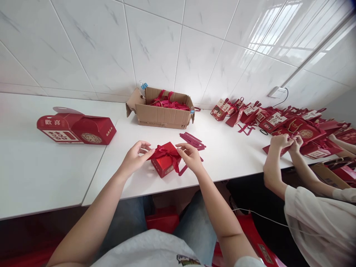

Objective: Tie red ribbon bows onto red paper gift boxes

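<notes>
A small red gift box [164,163] sits on the white table in front of me, with a red ribbon bow [166,151] tied across its top. The bow's left loop is pinched by my left hand [137,156], thumb against fingers. On the other side, my right hand [190,155] grips the right loop between thumb and fingers. One ribbon tail hangs down the box's right side. Just behind my right hand lie several flat dark-red ribbon strips [192,140], and another strip end shows below that hand.
A cardboard box [164,115] full of red ribbons stands against the tiled wall. To the left is a larger red carton [83,129]. Many red gift boxes [278,120] crowd the right side, where a co-worker's hands [286,142] hold ribbon. A power strip [277,92] is on the wall.
</notes>
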`<state>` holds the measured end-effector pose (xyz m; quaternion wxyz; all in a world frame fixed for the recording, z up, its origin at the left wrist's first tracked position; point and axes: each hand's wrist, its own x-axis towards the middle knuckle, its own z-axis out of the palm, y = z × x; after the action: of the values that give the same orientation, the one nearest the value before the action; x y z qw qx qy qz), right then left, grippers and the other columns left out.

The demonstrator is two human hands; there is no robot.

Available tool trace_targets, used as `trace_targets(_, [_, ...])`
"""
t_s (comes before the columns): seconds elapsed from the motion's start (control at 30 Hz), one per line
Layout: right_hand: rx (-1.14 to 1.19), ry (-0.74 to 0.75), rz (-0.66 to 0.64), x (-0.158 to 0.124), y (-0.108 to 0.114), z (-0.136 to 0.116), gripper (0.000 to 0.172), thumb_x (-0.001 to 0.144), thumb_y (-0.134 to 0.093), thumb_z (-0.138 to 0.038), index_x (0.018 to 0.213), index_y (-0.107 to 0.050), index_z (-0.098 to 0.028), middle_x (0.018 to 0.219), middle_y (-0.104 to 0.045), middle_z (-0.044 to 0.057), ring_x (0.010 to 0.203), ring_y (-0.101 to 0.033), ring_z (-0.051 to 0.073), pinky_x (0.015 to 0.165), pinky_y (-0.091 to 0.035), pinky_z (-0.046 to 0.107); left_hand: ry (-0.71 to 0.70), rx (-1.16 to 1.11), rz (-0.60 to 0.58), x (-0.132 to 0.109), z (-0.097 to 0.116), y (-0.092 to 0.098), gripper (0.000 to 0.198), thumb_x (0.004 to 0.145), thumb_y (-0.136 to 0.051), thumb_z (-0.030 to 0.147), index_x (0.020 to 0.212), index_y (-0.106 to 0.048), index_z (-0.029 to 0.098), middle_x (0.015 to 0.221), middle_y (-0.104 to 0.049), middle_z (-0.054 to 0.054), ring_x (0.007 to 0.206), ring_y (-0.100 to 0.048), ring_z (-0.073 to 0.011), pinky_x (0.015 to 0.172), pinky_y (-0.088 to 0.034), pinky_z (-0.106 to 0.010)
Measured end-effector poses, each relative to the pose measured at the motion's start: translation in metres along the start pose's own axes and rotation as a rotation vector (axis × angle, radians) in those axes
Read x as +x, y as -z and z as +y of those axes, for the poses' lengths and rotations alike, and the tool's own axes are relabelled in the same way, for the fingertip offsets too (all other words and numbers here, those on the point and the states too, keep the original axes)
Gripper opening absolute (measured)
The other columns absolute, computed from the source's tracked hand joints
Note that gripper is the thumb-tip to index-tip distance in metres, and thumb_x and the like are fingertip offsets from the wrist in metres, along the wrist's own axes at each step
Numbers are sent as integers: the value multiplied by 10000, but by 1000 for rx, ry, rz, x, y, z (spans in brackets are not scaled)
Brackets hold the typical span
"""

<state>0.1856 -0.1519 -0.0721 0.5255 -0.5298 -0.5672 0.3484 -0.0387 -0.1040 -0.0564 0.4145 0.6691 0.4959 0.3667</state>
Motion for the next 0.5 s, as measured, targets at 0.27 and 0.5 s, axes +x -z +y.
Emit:
trace_targets(0.27, [13, -2, 57, -3, -4, -3, 235, 817, -581, -376, 932, -675, -194, 733, -605, 0, 485, -384, 70, 446, -320, 229, 124, -188, -118, -16, -10, 6, 340, 763, -634, 520, 767, -597, 182, 680, -526, 21, 602, -464, -109, 589, -385, -232])
trace_targets(0.5, [106, -39, 251, -14, -6, 5, 272, 824, -583, -412, 959, -647, -185, 852, -639, 28, 548, -467, 84, 535, -445, 253, 122, 36, -205, -25, -35, -4, 373, 756, -582, 539, 704, -580, 169, 672, -572, -3, 626, -512, -152, 583, -374, -255])
